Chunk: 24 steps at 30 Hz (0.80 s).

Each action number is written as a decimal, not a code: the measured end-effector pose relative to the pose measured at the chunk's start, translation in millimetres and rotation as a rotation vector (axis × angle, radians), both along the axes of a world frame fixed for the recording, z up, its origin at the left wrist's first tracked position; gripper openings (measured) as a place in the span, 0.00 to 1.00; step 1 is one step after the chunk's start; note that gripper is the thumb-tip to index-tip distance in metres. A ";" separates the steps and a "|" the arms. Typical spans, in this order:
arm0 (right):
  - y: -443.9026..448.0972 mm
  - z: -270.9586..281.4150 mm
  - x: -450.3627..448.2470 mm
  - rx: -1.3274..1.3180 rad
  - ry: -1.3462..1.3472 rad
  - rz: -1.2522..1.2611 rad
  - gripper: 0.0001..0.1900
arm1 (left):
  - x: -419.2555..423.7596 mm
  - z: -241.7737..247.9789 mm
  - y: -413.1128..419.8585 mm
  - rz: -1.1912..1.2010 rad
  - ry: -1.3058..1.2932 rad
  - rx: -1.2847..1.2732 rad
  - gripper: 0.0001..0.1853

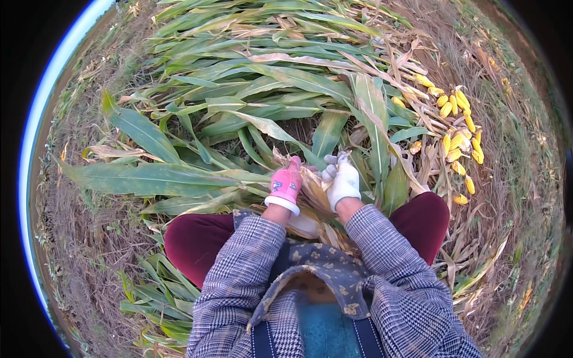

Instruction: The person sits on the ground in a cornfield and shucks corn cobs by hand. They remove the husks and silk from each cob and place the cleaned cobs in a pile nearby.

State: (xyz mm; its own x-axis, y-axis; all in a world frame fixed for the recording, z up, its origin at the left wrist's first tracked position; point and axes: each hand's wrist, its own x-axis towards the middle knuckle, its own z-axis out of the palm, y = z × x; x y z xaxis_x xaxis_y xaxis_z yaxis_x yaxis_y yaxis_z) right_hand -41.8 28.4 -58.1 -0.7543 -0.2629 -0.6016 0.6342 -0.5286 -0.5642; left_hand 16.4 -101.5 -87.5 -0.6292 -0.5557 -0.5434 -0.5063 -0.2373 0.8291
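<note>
My left hand (286,182), in a pink knit glove with a white cuff, is closed around dry corn husk in front of my lap. Close to its right, my right hand (344,180) wears a white glove with grey fingertips. Its fingers are curled against the same pale, papery husk (314,185), which spans the gap between both hands. Whether an ear is inside the husk cannot be seen. Long green corn leaves (179,179) fan out to the left of the pink glove. More loose dry husks (304,223) lie beneath my wrists.
Cut corn stalks with green leaves (268,67) lie in a thick layer ahead. Husked yellow ears (454,143) are scattered on the ground at right. My bent knees (421,226) flank the work. Another leafy heap (165,300) lies behind my left knee.
</note>
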 end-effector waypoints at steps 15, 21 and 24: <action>68.4 35.1 75.8 0.636 0.865 1.219 0.14 | 12.9 -57.2 -64.3 0.570 0.340 0.741 0.22; 55.8 58.6 69.3 0.115 0.486 1.139 0.20 | 9.2 2.3 -36.0 0.429 0.325 0.656 0.24; 50.9 90.8 43.9 0.125 0.554 1.000 0.18 | 9.8 17.8 -29.9 0.303 0.312 0.591 0.28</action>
State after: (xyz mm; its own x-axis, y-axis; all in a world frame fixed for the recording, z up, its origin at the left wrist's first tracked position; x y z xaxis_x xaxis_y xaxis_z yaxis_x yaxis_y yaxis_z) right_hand 2.1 79.3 32.8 -0.4113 -0.8550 -0.3160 0.3868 0.1503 -0.9099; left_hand 26.2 -131.4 -69.7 -0.6688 -0.3998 -0.6268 -0.1086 -0.7815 0.6143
